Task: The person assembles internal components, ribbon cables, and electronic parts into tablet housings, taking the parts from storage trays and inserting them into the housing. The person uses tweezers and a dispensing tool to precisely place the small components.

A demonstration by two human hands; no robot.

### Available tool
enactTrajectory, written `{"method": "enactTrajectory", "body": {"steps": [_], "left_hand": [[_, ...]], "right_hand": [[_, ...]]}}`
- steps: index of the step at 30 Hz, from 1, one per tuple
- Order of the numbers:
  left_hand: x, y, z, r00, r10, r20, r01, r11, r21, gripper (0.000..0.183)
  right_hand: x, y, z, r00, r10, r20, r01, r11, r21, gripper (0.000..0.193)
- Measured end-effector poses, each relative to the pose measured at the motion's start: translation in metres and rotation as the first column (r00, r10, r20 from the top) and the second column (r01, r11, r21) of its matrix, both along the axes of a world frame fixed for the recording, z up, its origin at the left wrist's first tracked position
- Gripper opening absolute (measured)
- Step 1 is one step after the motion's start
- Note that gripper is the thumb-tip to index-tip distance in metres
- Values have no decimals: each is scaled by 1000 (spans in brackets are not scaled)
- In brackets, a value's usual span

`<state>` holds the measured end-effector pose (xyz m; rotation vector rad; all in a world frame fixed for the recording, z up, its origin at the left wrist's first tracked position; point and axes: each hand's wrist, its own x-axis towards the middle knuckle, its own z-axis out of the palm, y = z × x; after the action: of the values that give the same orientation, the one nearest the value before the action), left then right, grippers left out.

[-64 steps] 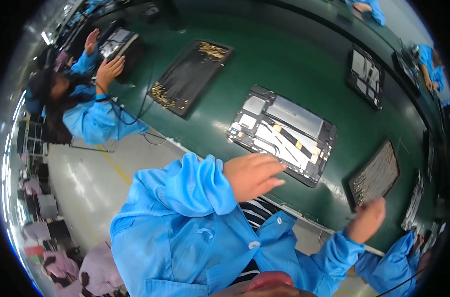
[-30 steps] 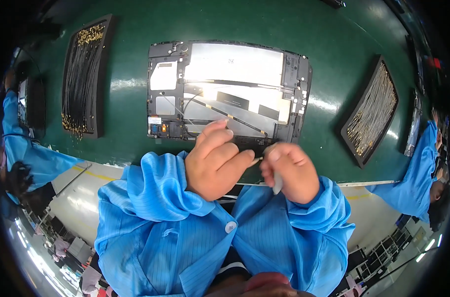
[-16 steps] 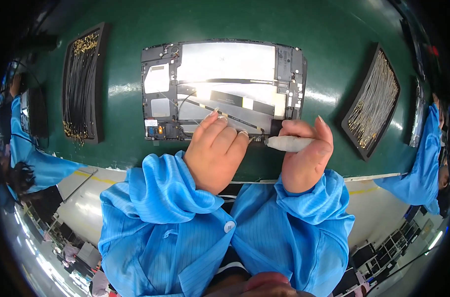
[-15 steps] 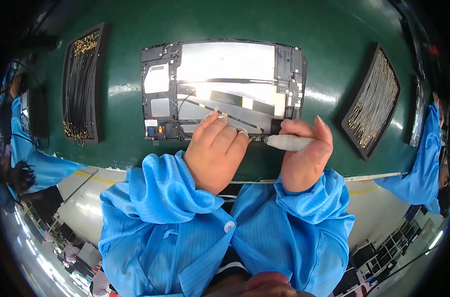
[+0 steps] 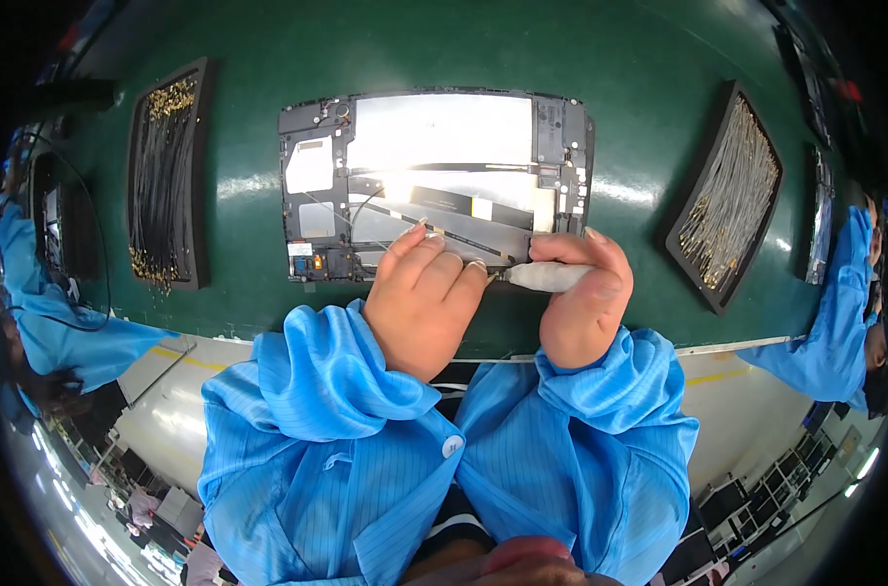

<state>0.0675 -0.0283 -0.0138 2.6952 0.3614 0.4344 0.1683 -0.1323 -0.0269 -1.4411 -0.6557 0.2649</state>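
Observation:
An opened flat electronic device (image 5: pixel 444 127), black-framed with silver panels, lies on the bench in front of me. My left hand (image 5: pixel 424 298) rests on its near edge, back up. Its fingers are bent and drawn together, with the tips beside a thin black strip (image 5: pixel 464 237); the thumb is hidden. My right hand (image 5: pixel 586 303) is at the near right corner, index finger bent toward the thumb side. A tapered white cover (image 5: pixel 551 277) points left from it; I cannot tell whether it is a finger cot or a wrapped tool. A small gold-coloured tip (image 5: pixel 492 277) shows between the hands.
A black tray (image 5: pixel 198 176) of dark cables with gold ends stands at left. Another black tray (image 5: pixel 693 210) at right holds grey cables. Both stand on the green bench (image 5: pixel 639 127). Blue sleeves of other people (image 5: pixel 815 342) show at both sides, beside further devices.
My right hand, with the white cover, has moved a little left, closer to my left hand. My left hand keeps its place on the device. The whole view has shifted slightly.

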Motion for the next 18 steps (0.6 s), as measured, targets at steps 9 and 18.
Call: {"method": "enactTrajectory", "body": {"steps": [9,18], "left_hand": [[-1,1,3,998,-44,-49,45,999,23,21],[1,0,2,997,-61,-46,63,997,33,20]], "right_hand": [[4,-1,1,995,95,33,-94,995,-30,35],[11,1,7,959,215,188,-189,971,-147,24]]}}
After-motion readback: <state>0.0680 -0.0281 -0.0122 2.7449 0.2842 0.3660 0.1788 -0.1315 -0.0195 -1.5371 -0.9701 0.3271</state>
